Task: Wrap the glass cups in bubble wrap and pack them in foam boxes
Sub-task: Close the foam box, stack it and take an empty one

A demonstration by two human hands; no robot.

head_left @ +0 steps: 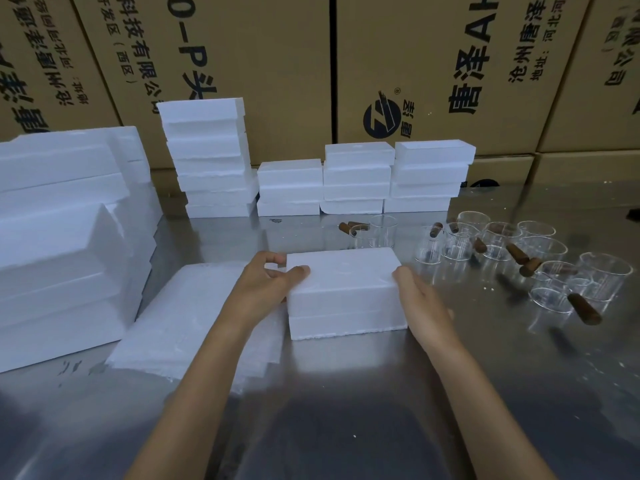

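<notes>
A plain white foam box (346,292) sits mid-frame on a shiny grey steel counter (346,410). Clear glass cups (498,240) with dark brown handles stand at right. Tan cardboard cartons (277,64) with black printed lettering fill the top.

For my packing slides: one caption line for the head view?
Both hands, left hand and right hand, hold a closed foam box on the steel table beside unwrapped glass cups.

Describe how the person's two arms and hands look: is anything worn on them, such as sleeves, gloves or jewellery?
Both forearms are bare as far as the view shows; no sleeve edge is visible. The left hand and the right hand wear no gloves. No ring, watch or bracelet shows on the visible fingers and wrists. The fingernails look short and unpainted. No markings are visible.
</notes>
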